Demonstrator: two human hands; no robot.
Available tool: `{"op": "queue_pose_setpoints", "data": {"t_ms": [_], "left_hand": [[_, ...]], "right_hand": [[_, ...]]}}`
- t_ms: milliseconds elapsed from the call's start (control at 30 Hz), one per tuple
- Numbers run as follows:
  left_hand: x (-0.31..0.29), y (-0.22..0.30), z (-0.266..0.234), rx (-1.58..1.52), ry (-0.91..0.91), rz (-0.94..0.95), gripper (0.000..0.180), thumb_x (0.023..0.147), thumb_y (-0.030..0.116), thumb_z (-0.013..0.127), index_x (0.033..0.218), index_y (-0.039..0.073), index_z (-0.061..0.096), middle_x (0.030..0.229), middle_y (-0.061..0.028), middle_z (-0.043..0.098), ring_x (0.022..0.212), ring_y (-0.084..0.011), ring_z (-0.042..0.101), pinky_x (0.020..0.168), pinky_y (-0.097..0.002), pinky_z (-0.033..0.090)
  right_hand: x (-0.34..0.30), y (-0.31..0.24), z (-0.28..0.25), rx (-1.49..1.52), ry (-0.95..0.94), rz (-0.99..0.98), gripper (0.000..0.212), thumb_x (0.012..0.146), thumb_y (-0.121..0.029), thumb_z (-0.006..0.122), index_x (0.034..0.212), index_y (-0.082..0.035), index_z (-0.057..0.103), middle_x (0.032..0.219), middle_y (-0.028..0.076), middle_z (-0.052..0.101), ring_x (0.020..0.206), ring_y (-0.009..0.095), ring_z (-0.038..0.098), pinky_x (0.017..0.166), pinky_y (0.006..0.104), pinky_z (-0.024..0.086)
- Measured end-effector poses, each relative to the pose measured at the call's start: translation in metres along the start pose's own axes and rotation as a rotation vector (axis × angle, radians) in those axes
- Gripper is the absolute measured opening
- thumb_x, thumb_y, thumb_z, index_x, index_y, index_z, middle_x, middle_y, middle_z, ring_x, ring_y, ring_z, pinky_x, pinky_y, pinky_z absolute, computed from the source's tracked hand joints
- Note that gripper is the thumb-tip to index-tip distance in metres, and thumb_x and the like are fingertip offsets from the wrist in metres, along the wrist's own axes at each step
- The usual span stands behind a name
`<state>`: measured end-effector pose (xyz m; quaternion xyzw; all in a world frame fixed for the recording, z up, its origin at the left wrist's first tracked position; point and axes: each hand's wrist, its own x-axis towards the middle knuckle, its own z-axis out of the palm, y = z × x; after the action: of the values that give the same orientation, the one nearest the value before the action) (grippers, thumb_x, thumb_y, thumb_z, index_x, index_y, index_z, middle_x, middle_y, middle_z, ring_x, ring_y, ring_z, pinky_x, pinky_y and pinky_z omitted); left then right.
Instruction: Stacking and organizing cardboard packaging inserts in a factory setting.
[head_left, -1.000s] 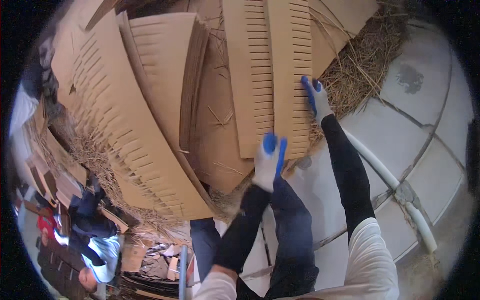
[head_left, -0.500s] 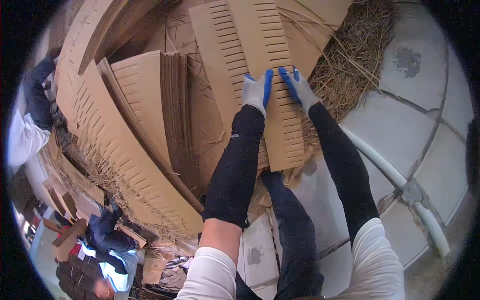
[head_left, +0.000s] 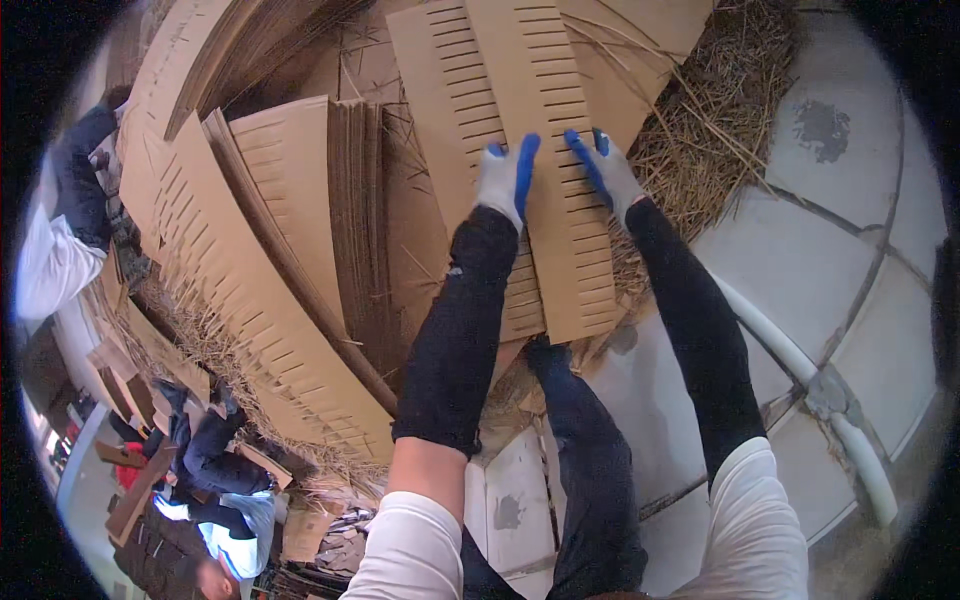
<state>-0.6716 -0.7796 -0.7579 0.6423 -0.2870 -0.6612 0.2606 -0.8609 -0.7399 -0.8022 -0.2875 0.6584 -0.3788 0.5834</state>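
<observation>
A long cardboard strip (head_left: 560, 230) with slots along one edge lies over another slotted cardboard strip (head_left: 450, 90), slightly askew. My left hand (head_left: 503, 182), in a pale glove with blue fingers, rests at the top strip's left edge, fingers stretched out. At its slotted right edge is my right hand (head_left: 610, 175), gloved the same way, fingers extended and apart. The two hands face each other across the strip. Whether they press on the cardboard is hard to tell.
Stacks of slotted cardboard (head_left: 352, 210) stand to the left, with a long leaning sheet (head_left: 250, 300) beside them. Thin cardboard scraps (head_left: 715, 130) lie heaped at right. A white pipe (head_left: 765, 330) crosses the tiled floor. Another person (head_left: 225, 500) works at lower left, another at far left.
My hands have moved a little farther apart over the strip, the left one shifting left. The co-worker at lower left has moved a piece of cardboard.
</observation>
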Motion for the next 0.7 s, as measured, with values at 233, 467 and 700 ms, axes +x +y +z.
{"op": "queue_pose_setpoints", "data": {"t_ms": [233,467,700], "left_hand": [[0.086,0.040,0.010,0.019,-0.073,0.175,0.048,0.083,0.044,0.073,0.089,-0.002,0.062,0.071,-0.0048,0.060,0.061,-0.0149,0.052,0.060,-0.0341,0.044],[0.094,0.048,0.014,0.315,-0.164,0.300,0.040,0.085,0.038,0.071,0.087,-0.001,0.066,0.075,-0.0043,0.062,0.065,-0.0142,0.052,0.061,-0.0331,0.044],[0.064,0.052,0.026,-0.049,-0.025,0.157,0.042,0.086,0.038,0.072,0.097,-0.001,0.064,0.088,-0.0058,0.065,0.075,-0.0148,0.054,0.069,-0.0338,0.047]], "right_hand": [[0.074,0.000,-0.046,-0.335,0.014,-0.357,0.071,0.090,-0.048,0.069,0.134,0.005,0.049,0.121,0.012,0.062,0.109,0.018,0.056,0.096,0.0299,0.044],[0.075,-0.027,-0.015,-0.242,0.022,-0.148,0.072,0.092,-0.052,0.062,0.138,0.001,0.047,0.126,0.012,0.060,0.114,0.018,0.056,0.095,0.0305,0.046],[0.073,-0.034,-0.001,-0.274,0.077,-0.093,0.073,0.093,-0.051,0.063,0.142,0.000,0.043,0.130,0.011,0.058,0.115,0.019,0.056,0.098,0.0319,0.045]]}}
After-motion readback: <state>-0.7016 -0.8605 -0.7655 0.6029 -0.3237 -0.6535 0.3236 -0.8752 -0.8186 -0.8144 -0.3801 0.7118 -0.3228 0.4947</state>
